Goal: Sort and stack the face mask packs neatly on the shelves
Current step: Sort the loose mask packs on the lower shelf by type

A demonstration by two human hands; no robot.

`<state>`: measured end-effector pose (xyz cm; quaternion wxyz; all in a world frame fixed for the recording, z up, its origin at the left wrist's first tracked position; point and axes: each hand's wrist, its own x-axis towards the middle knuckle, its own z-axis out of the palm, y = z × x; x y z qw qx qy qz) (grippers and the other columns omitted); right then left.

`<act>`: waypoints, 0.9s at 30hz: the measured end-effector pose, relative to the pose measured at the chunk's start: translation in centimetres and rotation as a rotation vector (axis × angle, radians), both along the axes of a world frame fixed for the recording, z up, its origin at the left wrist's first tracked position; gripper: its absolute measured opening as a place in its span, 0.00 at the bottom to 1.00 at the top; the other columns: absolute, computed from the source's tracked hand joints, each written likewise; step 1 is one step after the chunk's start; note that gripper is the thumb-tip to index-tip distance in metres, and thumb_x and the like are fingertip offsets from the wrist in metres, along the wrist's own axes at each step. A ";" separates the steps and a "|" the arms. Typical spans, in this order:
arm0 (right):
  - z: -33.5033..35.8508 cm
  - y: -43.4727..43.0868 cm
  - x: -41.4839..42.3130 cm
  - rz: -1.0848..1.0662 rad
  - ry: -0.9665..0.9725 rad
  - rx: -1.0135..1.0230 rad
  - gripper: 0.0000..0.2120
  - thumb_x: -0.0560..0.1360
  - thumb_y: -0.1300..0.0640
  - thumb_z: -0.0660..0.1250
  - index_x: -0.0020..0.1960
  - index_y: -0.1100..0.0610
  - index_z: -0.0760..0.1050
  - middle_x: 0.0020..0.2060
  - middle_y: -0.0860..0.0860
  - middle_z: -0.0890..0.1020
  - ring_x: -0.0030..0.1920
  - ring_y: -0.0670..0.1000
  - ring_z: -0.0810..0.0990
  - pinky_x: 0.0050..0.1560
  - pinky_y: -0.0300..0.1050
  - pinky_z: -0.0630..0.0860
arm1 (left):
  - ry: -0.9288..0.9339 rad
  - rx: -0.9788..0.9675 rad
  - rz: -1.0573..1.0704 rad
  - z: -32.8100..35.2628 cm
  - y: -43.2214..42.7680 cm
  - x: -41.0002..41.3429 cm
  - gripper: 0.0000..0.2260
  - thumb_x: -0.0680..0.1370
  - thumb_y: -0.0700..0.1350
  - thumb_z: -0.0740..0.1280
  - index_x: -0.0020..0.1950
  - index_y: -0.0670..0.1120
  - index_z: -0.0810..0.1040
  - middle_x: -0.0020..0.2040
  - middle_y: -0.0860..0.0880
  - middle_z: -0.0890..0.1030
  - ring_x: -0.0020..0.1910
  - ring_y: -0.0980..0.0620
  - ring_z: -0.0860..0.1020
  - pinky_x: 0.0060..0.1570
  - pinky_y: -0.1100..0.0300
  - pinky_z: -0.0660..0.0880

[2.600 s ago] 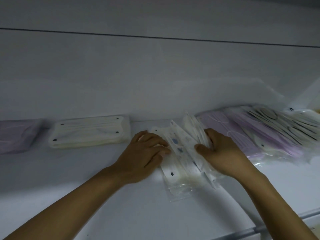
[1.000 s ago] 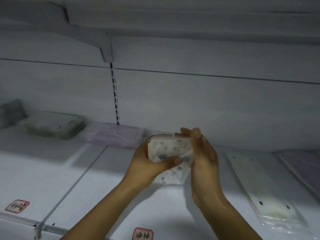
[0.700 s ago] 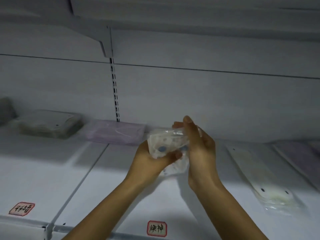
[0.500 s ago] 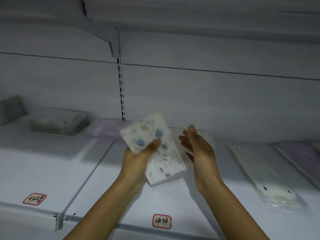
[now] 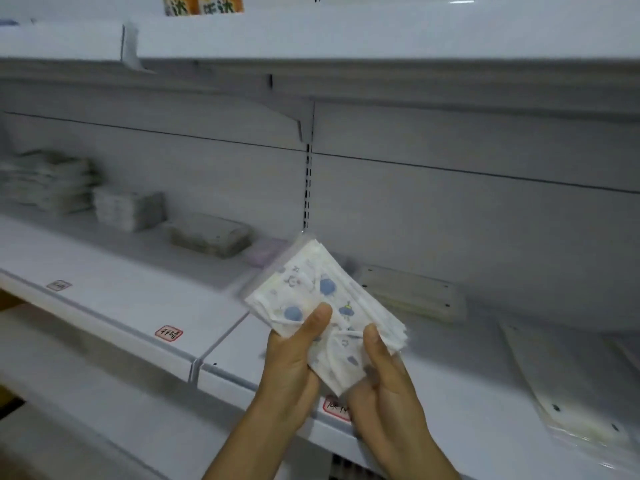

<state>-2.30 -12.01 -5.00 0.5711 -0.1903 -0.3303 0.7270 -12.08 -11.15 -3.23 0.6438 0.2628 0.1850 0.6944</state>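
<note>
Both hands hold one bundle of patterned mask packs (image 5: 322,306) up in front of the shelf (image 5: 121,299), clear of its surface; the left hand (image 5: 294,362) pinches it with the thumb pressed across the printed face, the right hand (image 5: 384,372) grips the lower corner with its thumb on top, fingers curled beneath; held so, I judge, to square the loose edges before the bundle goes down; along the back of the shelf lie stacks already set, a tall pale stack (image 5: 45,181), a lower one (image 5: 128,209), a grey pack (image 5: 211,235) and a lilac pack (image 5: 263,254); to the right sit a cream pack (image 5: 412,292) and a flat clear-wrapped pack (image 5: 568,386), seemingly unsorted; the placing step is not yet done.
</note>
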 end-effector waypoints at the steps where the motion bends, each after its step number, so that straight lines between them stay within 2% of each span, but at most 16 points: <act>1: 0.2 -0.7 0.1 0.003 -0.050 -0.004 0.43 0.58 0.42 0.81 0.69 0.53 0.71 0.62 0.56 0.79 0.62 0.60 0.79 0.58 0.60 0.75 | 0.023 0.015 0.013 0.2 -0.7 0.0 0.46 0.52 0.49 0.85 0.68 0.43 0.72 0.62 0.40 0.80 0.58 0.41 0.80 0.49 0.51 0.80; 3: 0.6 -1.8 0.3 -0.005 -0.053 0.005 0.42 0.58 0.42 0.81 0.68 0.53 0.72 0.61 0.55 0.80 0.61 0.58 0.80 0.59 0.62 0.75 | 0.085 0.053 0.040 0.4 -2.2 0.3 0.40 0.58 0.47 0.84 0.67 0.44 0.73 0.62 0.42 0.80 0.59 0.43 0.80 0.50 0.53 0.80; 5: 1.0 -2.9 0.5 0.011 0.063 0.015 0.40 0.61 0.45 0.80 0.68 0.57 0.72 0.63 0.58 0.79 0.62 0.58 0.78 0.59 0.56 0.77 | 0.152 0.051 0.096 0.6 -3.7 0.7 0.27 0.65 0.42 0.77 0.63 0.45 0.76 0.60 0.43 0.81 0.59 0.44 0.80 0.52 0.53 0.80; 7: 1.3 -4.0 0.6 0.002 0.119 -0.027 0.38 0.65 0.40 0.75 0.67 0.59 0.73 0.62 0.58 0.79 0.63 0.58 0.78 0.63 0.55 0.75 | 0.200 0.025 0.161 0.9 -5.1 0.9 0.23 0.68 0.40 0.72 0.62 0.44 0.77 0.60 0.44 0.82 0.59 0.45 0.80 0.56 0.52 0.79; 8: 1.2 -4.4 0.6 -0.026 0.112 -0.070 0.37 0.67 0.35 0.70 0.66 0.60 0.73 0.59 0.57 0.81 0.60 0.56 0.80 0.62 0.54 0.74 | 0.204 0.024 0.192 1.0 -5.8 0.9 0.23 0.68 0.40 0.72 0.63 0.44 0.76 0.60 0.44 0.82 0.59 0.45 0.80 0.56 0.51 0.78; 10: 0.4 -5.1 0.7 -0.095 0.115 -0.202 0.39 0.69 0.28 0.61 0.62 0.62 0.74 0.47 0.52 0.82 0.47 0.51 0.81 0.54 0.47 0.74 | 0.205 0.041 0.240 1.3 -7.3 0.8 0.21 0.70 0.39 0.73 0.63 0.44 0.76 0.59 0.45 0.82 0.58 0.47 0.80 0.53 0.54 0.80; 11: 0.1 -5.6 0.7 -0.104 0.139 -0.239 0.40 0.70 0.27 0.56 0.61 0.61 0.75 0.45 0.52 0.81 0.44 0.49 0.80 0.51 0.44 0.74 | 0.209 0.052 0.256 1.4 -8.0 0.6 0.19 0.71 0.38 0.72 0.61 0.45 0.77 0.57 0.46 0.83 0.57 0.47 0.81 0.50 0.56 0.80; 12: 0.1 -6.2 0.5 -0.077 0.156 -0.235 0.40 0.71 0.27 0.52 0.61 0.60 0.76 0.47 0.53 0.82 0.46 0.49 0.82 0.53 0.44 0.74 | 0.217 0.063 0.264 1.4 -8.7 0.4 0.18 0.70 0.37 0.70 0.59 0.45 0.77 0.55 0.46 0.84 0.55 0.48 0.82 0.47 0.58 0.80; 13: 0.3 -6.9 0.1 -0.038 0.149 -0.196 0.40 0.72 0.27 0.49 0.63 0.59 0.75 0.53 0.56 0.83 0.53 0.51 0.82 0.58 0.46 0.73 | 0.229 0.069 0.268 1.3 -9.3 0.3 0.17 0.70 0.36 0.70 0.58 0.45 0.78 0.53 0.47 0.84 0.53 0.49 0.83 0.45 0.59 0.80; 15: 0.7 -8.1 -0.6 0.020 0.125 -0.136 0.41 0.73 0.28 0.46 0.68 0.59 0.71 0.61 0.58 0.80 0.62 0.55 0.79 0.67 0.52 0.68 | 0.271 0.070 0.303 0.7 -10.6 -0.1 0.15 0.70 0.35 0.73 0.55 0.46 0.80 0.52 0.46 0.85 0.52 0.48 0.83 0.44 0.59 0.80; 19: 1.0 -9.5 -2.5 0.104 0.169 -0.120 0.41 0.76 0.30 0.45 0.71 0.61 0.68 0.63 0.60 0.78 0.65 0.57 0.76 0.69 0.56 0.66 | 0.328 0.030 0.408 0.4 -12.7 -2.2 0.14 0.67 0.40 0.72 0.49 0.54 0.86 0.54 0.48 0.84 0.56 0.47 0.82 0.55 0.53 0.79; 22: 1.6 -10.9 -4.8 0.188 0.162 -0.074 0.38 0.77 0.32 0.47 0.72 0.61 0.66 0.65 0.59 0.77 0.67 0.57 0.75 0.72 0.56 0.63 | 0.291 0.042 0.442 0.9 -13.9 -4.4 0.21 0.63 0.44 0.80 0.54 0.51 0.83 0.59 0.46 0.82 0.59 0.46 0.80 0.57 0.51 0.78; 23: 1.7 -11.3 -5.7 0.210 0.167 -0.053 0.37 0.77 0.34 0.48 0.73 0.60 0.65 0.66 0.59 0.76 0.67 0.57 0.74 0.72 0.56 0.62 | 0.269 0.044 0.455 1.1 -14.3 -5.2 0.22 0.64 0.44 0.80 0.56 0.50 0.82 0.59 0.46 0.82 0.59 0.47 0.80 0.56 0.52 0.78; 27: 1.8 -12.7 -9.9 0.287 0.149 -0.017 0.28 0.80 0.43 0.54 0.72 0.60 0.66 0.67 0.59 0.75 0.68 0.57 0.73 0.73 0.56 0.61 | 0.183 0.010 0.532 1.8 -15.8 -9.2 0.20 0.72 0.40 0.70 0.63 0.47 0.76 0.60 0.47 0.81 0.60 0.47 0.79 0.57 0.51 0.78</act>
